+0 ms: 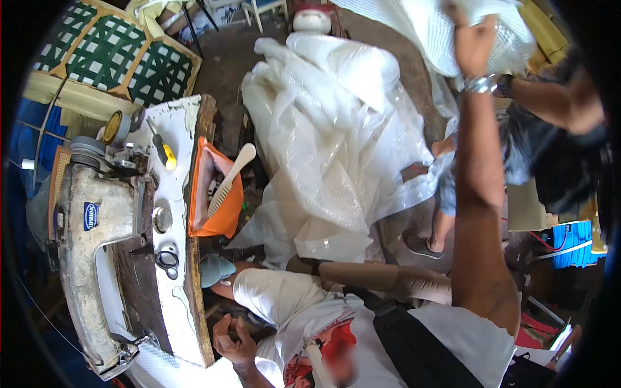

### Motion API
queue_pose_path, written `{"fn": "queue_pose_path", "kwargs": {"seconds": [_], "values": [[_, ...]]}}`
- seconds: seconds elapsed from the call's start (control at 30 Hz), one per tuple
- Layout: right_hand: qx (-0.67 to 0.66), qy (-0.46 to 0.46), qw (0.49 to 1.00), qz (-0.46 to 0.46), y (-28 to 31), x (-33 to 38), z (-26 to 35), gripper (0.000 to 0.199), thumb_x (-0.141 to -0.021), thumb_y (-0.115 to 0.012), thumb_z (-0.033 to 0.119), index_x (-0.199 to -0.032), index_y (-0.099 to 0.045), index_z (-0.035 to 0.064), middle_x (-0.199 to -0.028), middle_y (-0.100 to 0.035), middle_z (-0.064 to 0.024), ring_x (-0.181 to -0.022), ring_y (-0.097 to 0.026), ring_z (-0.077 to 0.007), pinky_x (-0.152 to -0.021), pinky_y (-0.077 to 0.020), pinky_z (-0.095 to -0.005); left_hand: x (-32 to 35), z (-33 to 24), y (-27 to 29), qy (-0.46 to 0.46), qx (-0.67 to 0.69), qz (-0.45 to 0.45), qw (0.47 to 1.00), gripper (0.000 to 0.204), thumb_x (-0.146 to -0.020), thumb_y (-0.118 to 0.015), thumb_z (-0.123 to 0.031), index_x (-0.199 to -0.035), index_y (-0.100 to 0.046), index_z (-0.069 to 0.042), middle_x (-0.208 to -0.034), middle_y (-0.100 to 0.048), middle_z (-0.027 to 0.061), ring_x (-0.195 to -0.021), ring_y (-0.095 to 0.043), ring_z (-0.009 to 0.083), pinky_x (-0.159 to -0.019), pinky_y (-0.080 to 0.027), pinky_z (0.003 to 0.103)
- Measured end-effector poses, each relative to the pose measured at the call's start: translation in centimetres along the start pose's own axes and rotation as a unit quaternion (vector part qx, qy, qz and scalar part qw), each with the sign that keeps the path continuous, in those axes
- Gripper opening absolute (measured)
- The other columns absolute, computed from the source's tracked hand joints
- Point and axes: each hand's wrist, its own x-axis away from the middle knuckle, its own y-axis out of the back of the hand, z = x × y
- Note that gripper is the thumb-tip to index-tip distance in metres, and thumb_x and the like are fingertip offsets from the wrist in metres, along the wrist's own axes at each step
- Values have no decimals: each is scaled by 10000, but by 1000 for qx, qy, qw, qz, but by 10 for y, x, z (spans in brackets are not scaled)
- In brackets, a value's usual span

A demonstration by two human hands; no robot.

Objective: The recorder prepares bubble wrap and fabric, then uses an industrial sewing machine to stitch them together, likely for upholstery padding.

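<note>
Right hand (475, 45) is raised at the upper-right plastic sheeting (427, 29); grip part-open, hold can't be told. Left hand (234, 339) half-curled beside table (181, 129), contents unclear. Sheeting should be gathered evenly, unsnagged.

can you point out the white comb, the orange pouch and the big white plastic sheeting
white comb (231, 178): head view, mid-length
orange pouch (228, 210): head view, outer side
white plastic sheeting (323, 145): head view, middle of the heap
</note>
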Motion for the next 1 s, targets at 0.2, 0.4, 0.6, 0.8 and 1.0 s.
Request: {"fn": "queue_pose_path", "kwargs": {"seconds": [0.2, 0.4, 0.6, 0.8, 1.0], "values": [[-137, 3, 966, 218, 30, 157, 159, 369, -704, -811, 50, -1026, -635, 18, -1018, -623, -202, -943, -605, -400, -826, -499, -453, -52, -61, -4, -82, 118, 8, 990, 616, -797, -858, -274, -1254, -558, 9, -1242, -594, 229, -1009, -630, 356, -835, -526, 432], [-419, 30, 589, 690, 136, 148, 290, 487, -792, -836, 389, -989, -641, -12, -849, -632, -209, -765, -613, -424, -699, -499, -478, -111, -117, 31, -257, 117, 77, 956, 747, -777, -810, -493, -1262, -566, 20, -1288, -609, 201, -1179, -582, 413, -995, -458, 531], [-635, 55, 499, 588, 128, 91, 317, 1076, -658, -835, 669, -1387, -501, -49, -1314, -606, -218, -1197, -604, -346, -995, -471, -446, -17, -84, 77, -123, 276, 83, 950, 553, -927, -731, -376, -1272, -581, 29, -1121, -668, 201, -1003, -661, 349, -894, -517, 409], [-637, 219, 334, 659, 78, 137, 406, 1185, -717, -879, 531, -1541, -246, -38, -1479, -459, -229, -1315, -521, -306, -1099, -412, -434, 170, 16, 176, 269, 61, -476, 835, 384, -1027, -530, -235, -1256, -581, 68, -1175, -640, 191, -1037, -604, 314, -922, -478, 435], [-606, 329, 138, 711, 130, 172, 599, 463, -941, -722, 279, -1267, -589, -23, -1048, -695, -177, -965, -679, -188, -810, -553, -342, 251, -85, 336, 243, 115, -725, 635, 602, -1076, -399, -471, -1428, -487, 9, -1279, -632, 172, -1114, -651, 278, -945, -558, 375]]}}
